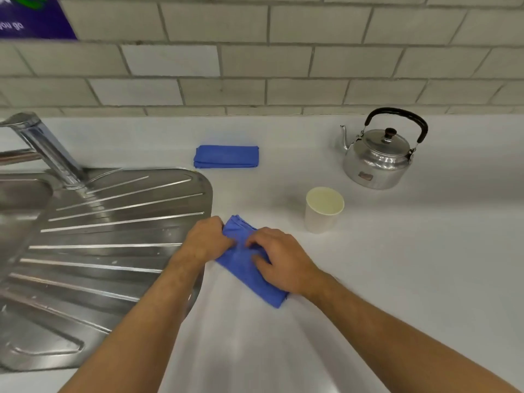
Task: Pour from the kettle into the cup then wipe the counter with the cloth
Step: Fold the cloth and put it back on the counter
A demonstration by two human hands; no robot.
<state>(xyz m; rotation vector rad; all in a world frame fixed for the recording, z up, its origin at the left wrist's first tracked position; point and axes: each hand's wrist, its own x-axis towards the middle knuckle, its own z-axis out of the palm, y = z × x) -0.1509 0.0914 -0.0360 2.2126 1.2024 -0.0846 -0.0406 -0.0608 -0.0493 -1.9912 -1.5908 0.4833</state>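
A folded blue cloth (249, 275) lies on the white counter (425, 251) near the front. My left hand (205, 241) grips its far left corner. My right hand (280, 259) presses on its middle with the fingers curled onto the fabric. A white paper cup (323, 209) stands upright just beyond and to the right of my hands. The silver kettle (380, 157) with a black handle stands upright at the back right, its spout pointing left.
A second folded blue cloth (226, 156) lies at the back middle of the counter. A steel sink drainboard (99, 251) and tap (42, 143) fill the left side. A tiled wall (255, 66) runs along the back.
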